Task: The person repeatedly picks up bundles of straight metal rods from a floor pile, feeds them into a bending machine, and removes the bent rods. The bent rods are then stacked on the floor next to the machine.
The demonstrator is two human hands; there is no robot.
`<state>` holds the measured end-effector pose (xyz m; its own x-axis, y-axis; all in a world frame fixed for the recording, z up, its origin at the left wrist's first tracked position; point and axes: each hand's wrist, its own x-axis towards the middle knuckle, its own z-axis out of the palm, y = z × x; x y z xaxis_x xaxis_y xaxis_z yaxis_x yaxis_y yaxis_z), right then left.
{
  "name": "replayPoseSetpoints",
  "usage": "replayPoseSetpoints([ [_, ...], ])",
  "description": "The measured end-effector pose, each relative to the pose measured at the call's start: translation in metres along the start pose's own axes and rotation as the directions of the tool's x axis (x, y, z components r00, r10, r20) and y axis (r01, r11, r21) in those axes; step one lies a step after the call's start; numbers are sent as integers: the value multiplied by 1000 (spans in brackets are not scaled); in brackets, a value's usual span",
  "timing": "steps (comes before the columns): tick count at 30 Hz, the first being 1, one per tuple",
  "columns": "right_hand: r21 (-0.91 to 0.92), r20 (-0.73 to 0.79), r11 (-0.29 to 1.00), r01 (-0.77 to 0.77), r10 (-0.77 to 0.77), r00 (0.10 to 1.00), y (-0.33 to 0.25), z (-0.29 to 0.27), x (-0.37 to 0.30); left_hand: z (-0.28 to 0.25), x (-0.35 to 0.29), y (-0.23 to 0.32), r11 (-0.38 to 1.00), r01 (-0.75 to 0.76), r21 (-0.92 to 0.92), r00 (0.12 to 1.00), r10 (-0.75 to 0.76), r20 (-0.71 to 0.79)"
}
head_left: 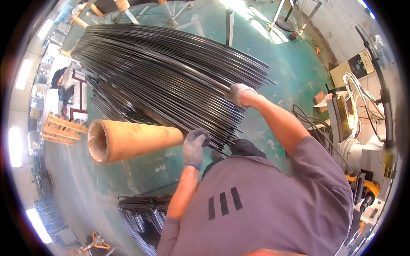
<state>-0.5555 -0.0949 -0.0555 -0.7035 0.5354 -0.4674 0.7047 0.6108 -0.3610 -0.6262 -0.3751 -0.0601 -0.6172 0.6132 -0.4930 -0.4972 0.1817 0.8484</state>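
A wide layer of long, thin dark metal rods (162, 81) stretches from the far left toward me, their ends staggered near my body. My right hand (239, 93), in a pale work glove, is closed on a metal rod at the right side of the layer, and its fingertips are partly hidden. My left hand (195, 147), in a grey glove, is beside the near rod ends and the large cardboard tube (141, 138). Its fingers are curled, and what they hold, if anything, is hidden. The tube lies along the left edge of the rods, its hollow end facing left.
Bent metal frames (145, 213) are stacked on the green floor (124, 179) at lower left. A wooden pallet (64, 128) lies farther left. Along the right wall are a machine with hoses (341, 106) and a yellow power tool (369, 190). A metal post (229, 27) rises beyond the rods.
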Motion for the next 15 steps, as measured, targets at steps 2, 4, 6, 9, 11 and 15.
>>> replayPoseSetpoints([
  [2, 50, 33, 998, -37, 35, 999, 9, 3, -43, 2, 13, -4, 1000, 9, -27, 998, -7, 55],
  [4, 33, 47, 995, -92, 91, 995, 15, 4, -104, 4, 36, -10, 995, 37, -89, 993, -27, 111],
  [6, 45, 31, 982, -183, 182, 983, 19, 9, -174, 1, 66, -22, 969, 114, -220, 982, -76, 172],
  [9, 50, 176, 842, -537, 522, 835, 29, 17, -278, 14, 98, -8, 913, 221, -342, 956, -132, 263],
  [11, 54, 52, 849, -526, 523, 851, 68, 52, -359, 19, 116, 2, 856, 255, -449, 940, -110, 322],
  [15, -186, 58, 749, -636, 654, 754, 107, 89, -464, 8, 127, 21, 736, 310, -603, 941, -146, 305],
])
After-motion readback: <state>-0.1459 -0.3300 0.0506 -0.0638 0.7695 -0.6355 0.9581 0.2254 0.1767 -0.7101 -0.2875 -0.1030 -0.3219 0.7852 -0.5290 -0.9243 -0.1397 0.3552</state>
